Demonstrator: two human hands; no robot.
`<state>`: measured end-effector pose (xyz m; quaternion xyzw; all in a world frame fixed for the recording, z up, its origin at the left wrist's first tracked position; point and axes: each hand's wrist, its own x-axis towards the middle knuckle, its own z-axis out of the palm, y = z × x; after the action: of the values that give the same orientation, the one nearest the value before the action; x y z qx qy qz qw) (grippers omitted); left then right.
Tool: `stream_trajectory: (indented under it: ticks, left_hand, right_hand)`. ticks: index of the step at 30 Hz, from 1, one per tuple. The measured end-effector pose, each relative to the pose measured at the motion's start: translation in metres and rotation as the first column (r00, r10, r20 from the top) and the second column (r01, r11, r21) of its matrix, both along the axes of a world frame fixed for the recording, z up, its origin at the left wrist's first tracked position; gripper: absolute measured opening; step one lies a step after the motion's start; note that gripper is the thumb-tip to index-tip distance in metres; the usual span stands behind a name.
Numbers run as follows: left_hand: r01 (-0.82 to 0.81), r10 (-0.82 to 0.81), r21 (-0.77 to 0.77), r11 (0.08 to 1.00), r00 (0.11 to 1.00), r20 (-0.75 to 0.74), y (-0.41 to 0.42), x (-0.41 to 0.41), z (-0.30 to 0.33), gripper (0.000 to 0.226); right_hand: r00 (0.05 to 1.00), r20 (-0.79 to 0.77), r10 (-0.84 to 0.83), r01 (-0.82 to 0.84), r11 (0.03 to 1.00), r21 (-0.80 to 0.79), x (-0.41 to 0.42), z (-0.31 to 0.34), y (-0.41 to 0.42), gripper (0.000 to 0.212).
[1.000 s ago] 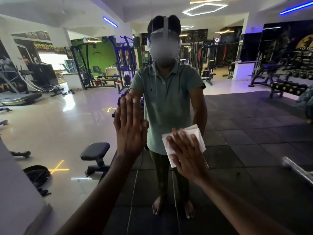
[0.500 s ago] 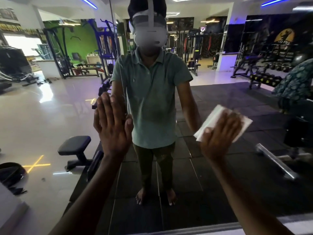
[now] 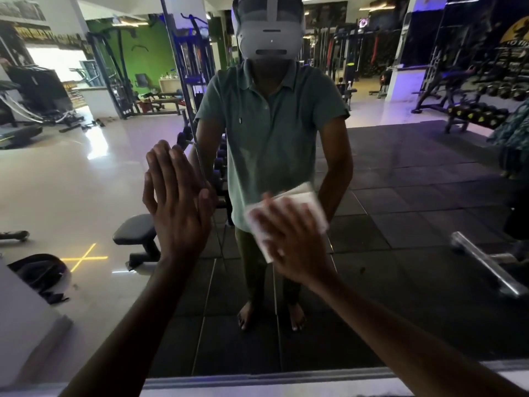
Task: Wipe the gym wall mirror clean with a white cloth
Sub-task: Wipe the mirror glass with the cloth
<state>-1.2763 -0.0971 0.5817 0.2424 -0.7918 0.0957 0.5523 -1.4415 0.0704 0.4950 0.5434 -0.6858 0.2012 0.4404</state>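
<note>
Since half a second ago, your right hand (image 3: 292,242) has carried the white cloth (image 3: 297,207) back leftward and a little lower across the wall mirror (image 3: 400,196), from out beside the reflected arm to in front of the hem of the reflected green shirt. Your left hand (image 3: 177,202) sits at much the same spot on the glass as before.

You hold the cloth flat against the mirror under your right palm, fingers spread and nearly straight across it, fingertips pointing up and left. Its folded corners stick out past your fingers above and to the right, and a lower edge shows below your thumb side. Cloth and fingers are blurred, so you cannot tell whether any finger curls over an edge.

Your left hand is wide open, fingers together and upright, palm pressed on the glass just left of a vertical seam (image 3: 183,110) between mirror panels; it holds nothing.

Around them the mirror reflects your standing figure with a headset (image 3: 269,27), a black weight bench (image 3: 137,233) on the pale glossy floor, dark rubber tiles (image 3: 415,173), and a dumbbell rack (image 3: 475,113) at the right.
</note>
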Motion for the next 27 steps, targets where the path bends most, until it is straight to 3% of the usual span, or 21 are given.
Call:
stream_trajectory:
  ticks: [3, 5, 8, 11, 15, 17, 19, 22, 25, 26, 27]
  left_hand:
    - [0.031, -0.038, 0.111, 0.993, 0.997, 0.061, 0.013, 0.012, -0.035, 0.072]
    - [-0.004, -0.020, 0.141, 0.990, 0.985, 0.172, 0.016, 0.026, -0.071, 0.072]
    - [-0.062, 0.037, 0.073, 0.995, 0.952, 0.304, 0.009, 0.041, -0.099, 0.068]
    - [-0.068, 0.041, 0.071, 0.995, 0.945, 0.325, 0.003, 0.043, -0.101, 0.068]
    - [-0.031, 0.013, 0.047, 0.998, 0.943, 0.333, -0.007, 0.047, -0.106, 0.067]
    - [-0.025, 0.007, 0.050, 0.998, 0.944, 0.331, -0.008, 0.048, -0.106, 0.070]
    - [-0.020, -0.002, 0.064, 0.998, 0.942, 0.336, -0.006, 0.049, -0.106, 0.071]
    - [-0.001, -0.034, 0.109, 0.994, 0.947, 0.319, -0.003, 0.045, -0.107, 0.074]
    - [0.014, -0.058, 0.167, 0.986, 0.963, 0.264, 0.003, 0.033, -0.109, 0.082]
    - [0.010, -0.055, 0.176, 0.984, 0.966, 0.252, 0.005, 0.030, -0.109, 0.084]
    - [0.001, -0.046, 0.179, 0.984, 0.968, 0.248, 0.006, 0.028, -0.110, 0.085]
  right_hand:
    - [0.931, 0.309, -0.196, 0.293, 0.905, -0.309, -0.029, 0.013, 0.035, 0.070]
    - [0.848, 0.480, -0.227, 0.437, 0.811, -0.389, -0.028, 0.014, 0.032, 0.074]
    - [0.796, 0.590, -0.132, 0.440, 0.796, -0.415, 0.016, 0.004, -0.020, 0.076]
    - [0.861, 0.499, -0.098, 0.266, 0.923, -0.279, 0.073, -0.039, -0.067, 0.077]
    - [0.976, 0.204, -0.072, 0.092, 0.991, -0.093, 0.069, -0.070, -0.065, 0.071]
    - [0.986, 0.167, -0.023, 0.035, 0.997, -0.069, 0.036, -0.077, -0.037, 0.070]
    - [0.968, 0.238, -0.081, 0.115, 0.984, -0.134, -0.005, -0.089, 0.010, 0.070]
    - [0.849, 0.475, -0.232, 0.397, 0.873, -0.282, -0.039, -0.088, 0.051, 0.072]
    - [0.621, 0.781, -0.072, 0.617, 0.660, -0.429, -0.001, -0.060, 0.003, 0.087]
    - [0.590, 0.807, -0.026, 0.616, 0.661, -0.429, 0.024, -0.053, -0.022, 0.090]
    - [0.602, 0.798, -0.026, 0.562, 0.723, -0.401, 0.050, -0.053, -0.044, 0.090]
